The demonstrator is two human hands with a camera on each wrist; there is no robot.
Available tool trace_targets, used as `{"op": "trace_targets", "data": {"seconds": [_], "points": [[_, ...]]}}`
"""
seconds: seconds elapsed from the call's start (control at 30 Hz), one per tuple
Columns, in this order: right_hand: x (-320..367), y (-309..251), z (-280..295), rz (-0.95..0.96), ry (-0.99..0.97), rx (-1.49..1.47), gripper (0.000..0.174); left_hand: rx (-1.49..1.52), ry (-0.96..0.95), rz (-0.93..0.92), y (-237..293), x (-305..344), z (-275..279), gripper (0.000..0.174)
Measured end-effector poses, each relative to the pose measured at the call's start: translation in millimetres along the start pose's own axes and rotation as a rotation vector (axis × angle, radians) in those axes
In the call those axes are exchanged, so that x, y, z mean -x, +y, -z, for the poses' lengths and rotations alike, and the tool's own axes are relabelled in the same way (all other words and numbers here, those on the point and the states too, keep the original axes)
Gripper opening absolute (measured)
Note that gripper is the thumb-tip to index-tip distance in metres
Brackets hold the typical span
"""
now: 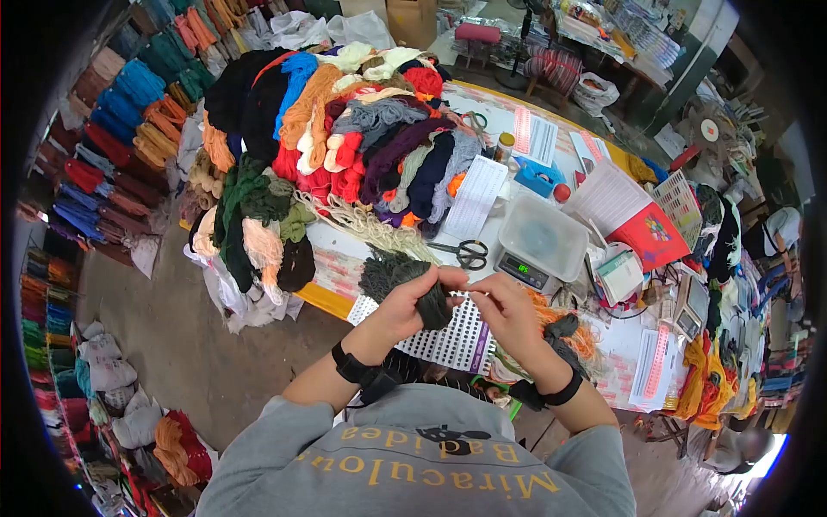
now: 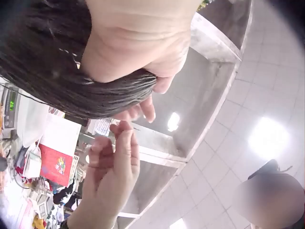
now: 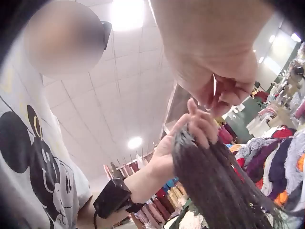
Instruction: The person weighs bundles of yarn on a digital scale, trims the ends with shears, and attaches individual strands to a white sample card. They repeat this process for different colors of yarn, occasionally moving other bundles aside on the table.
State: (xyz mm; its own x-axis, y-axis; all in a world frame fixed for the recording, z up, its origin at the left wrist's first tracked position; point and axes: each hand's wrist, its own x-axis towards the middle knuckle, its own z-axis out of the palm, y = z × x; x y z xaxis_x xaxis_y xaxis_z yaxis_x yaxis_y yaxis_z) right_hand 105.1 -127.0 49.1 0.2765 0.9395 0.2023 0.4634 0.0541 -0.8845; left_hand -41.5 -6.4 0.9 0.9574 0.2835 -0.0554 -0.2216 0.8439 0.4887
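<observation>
My left hand point(image 1: 409, 303) grips a skein of dark grey-green yarn point(image 1: 436, 308), its thumb lying across the strands and its fingertips sticking out past the loop. In the left wrist view the skein point(image 2: 95, 98) is bunched under the palm, and it hangs down in the right wrist view point(image 3: 214, 186). My right hand point(image 1: 510, 314) is close beside the left fingertips, with thumb and fingertips brought together and the other fingers curled. I cannot tell whether a thin strand lies between them. A sheet printed with rows of dark dots point(image 1: 457, 339) lies beneath both hands.
Black-handled scissors point(image 1: 471, 254) lie just beyond the hands, beside a digital scale point(image 1: 524, 270) carrying a clear plastic tub point(image 1: 544, 237). A large heap of coloured yarn skeins point(image 1: 345, 129) covers the table's far left. Papers and a red folder point(image 1: 652, 233) are at the right.
</observation>
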Motion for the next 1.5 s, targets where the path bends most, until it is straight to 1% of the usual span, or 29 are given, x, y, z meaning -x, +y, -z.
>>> {"op": "trace_targets", "data": {"seconds": [0.03, 0.1, 0.17, 0.23, 0.33, 0.47, 0.53, 0.57, 0.63, 0.67, 0.73, 0.77, 0.83, 0.87, 0.93, 0.97, 1.03, 1.07, 1.1, 1.13, 1.17, 1.2, 1.23, 1.27, 1.3, 1.33, 1.37, 1.43, 1.5], "points": [[-0.5, -3.9, -4.1, 0.001, 0.004, 0.001, 0.017, -0.169, 0.177, -0.047, -1.8, 0.1, -7.5, 0.045], [-0.9, -11.4, -15.1, -0.030, -0.040, -0.021, 0.018, -0.231, 0.108, -0.029, -4.6, 0.2, -7.8, 0.048], [0.3, 1.7, -25.7, 0.033, 0.018, 0.013, 0.017, -0.232, 0.102, 0.076, -5.6, 0.4, -17.7, 0.050], [-0.4, 3.0, -26.7, -0.015, 0.000, 0.032, 0.015, -0.265, 0.085, 0.063, -4.8, 1.9, -22.2, 0.052], [-1.7, -4.2, -21.0, -0.036, 0.050, 0.046, 0.012, -0.243, 0.155, 0.039, -3.9, 2.8, -25.0, 0.053], [0.7, 9.9, -21.7, -0.034, 0.107, 0.030, 0.010, -0.078, 0.242, 0.034, 1.9, 3.1, -26.2, 0.048], [2.5, 16.9, -23.0, -0.141, 0.086, -0.127, 0.008, -0.036, 0.268, 0.026, 1.5, 3.5, -22.8, 0.048], [3.2, 19.5, -24.5, -0.143, 0.086, -0.127, 0.008, -0.024, 0.241, 0.002, -0.9, 2.6, -16.3, 0.049], [3.0, 22.0, -26.5, -0.162, 0.106, -0.306, 0.005, -0.013, 0.211, -0.021, -0.2, 0.8, -16.2, 0.051], [2.8, 20.8, -25.5, -0.163, 0.108, -0.306, 0.005, -0.106, 0.218, -0.013, 0.6, 0.1, -18.1, 0.051], [1.8, 13.9, -21.1, -0.373, 0.010, -0.540, 0.008, -0.199, 0.224, -0.005, 4.1, 0.0, -23.4, 0.051], [1.1, 9.4, -19.5, -0.373, 0.012, -0.540, 0.008, -0.183, 0.235, -0.008, 6.4, 0.4, -25.2, 0.050], [0.3, 2.2, -17.9, -0.567, 0.008, -0.841, 0.013, -0.167, 0.246, -0.009, 9.9, 0.0, -24.5, 0.049], [0.8, 3.7, -18.4, -0.568, 0.009, -0.842, 0.013, -0.174, 0.258, -0.009, 11.1, -0.5, -22.5, 0.049], [2.5, 10.8, -20.1, -0.659, -0.134, -0.996, 0.016, -0.169, 0.316, -0.025, 10.9, -2.5, -19.5, 0.046], [4.9, 15.2, -18.8, -0.659, -0.131, -0.997, 0.016, -0.170, 0.315, -0.023, 16.3, -0.7, -15.3, 0.046], [11.4, 21.8, -13.0, -0.529, -0.243, -0.737, 0.017, -0.175, 0.136, 0.249, 31.7, 4.8, -12.1, 0.044], [13.8, 22.7, -12.1, -0.534, -0.237, -0.727, 0.016, -0.183, 0.249, 0.203, 25.5, 5.3, -17.4, 0.040], [17.8, 33.8, 0.7, -0.545, -0.046, -0.723, 0.015, -0.362, 0.289, 0.410, 47.9, 15.3, 8.3, 0.038], [25.0, 53.5, 22.2, -0.553, 0.145, -0.714, 0.014, -0.331, 0.392, 0.402, 58.7, 21.3, 29.6, 0.035], [33.5, 73.1, 41.3, -0.564, 0.289, -0.724, 0.013, -0.270, 0.450, 0.302, 75.3, 29.2, 40.0, 0.032], [42.8, 95.5, 62.5, -0.572, 0.434, -0.730, 0.011, -0.316, 0.592, 0.182, 93.2, 37.2, 43.6, 0.031], [58.2, 120.9, 85.3, -0.577, 0.539, -0.693, 0.012, -0.195, 0.542, 0.104, 110.9, 48.9, 81.0, 0.030], [76.5, 148.6, 110.2, -0.612, 0.612, -0.656, 0.014, -0.160, 0.601, 0.039, 131.0, 59.7, 104.6, 0.029], [102.7, 184.3, 135.4, -0.638, 0.658, -0.725, 0.016, -0.098, 0.716, -0.022, 149.2, 70.7, 123.5, 0.028], [125.9, 206.2, 154.8, -0.722, 0.789, -0.788, 0.016, -0.074, 0.757, -0.069, 165.9, 81.1, 135.2, 0.029], [145.9, 226.7, 171.2, -0.831, 0.970, -0.744, 0.016, -0.107, 0.782, -0.116, 181.5, 90.8, 153.0, 0.029], [196.3, 270.7, 207.5, -0.889, 1.044, -0.689, 0.014, -0.102, 0.843, -0.200, 207.6, 101.7, 164.8, 0.029], [236.3, 287.0, 240.8, -0.950, 1.266, -0.674, 0.012, -0.087, 0.838, -0.350, 234.0, 113.8, 185.3, 0.027]]}}
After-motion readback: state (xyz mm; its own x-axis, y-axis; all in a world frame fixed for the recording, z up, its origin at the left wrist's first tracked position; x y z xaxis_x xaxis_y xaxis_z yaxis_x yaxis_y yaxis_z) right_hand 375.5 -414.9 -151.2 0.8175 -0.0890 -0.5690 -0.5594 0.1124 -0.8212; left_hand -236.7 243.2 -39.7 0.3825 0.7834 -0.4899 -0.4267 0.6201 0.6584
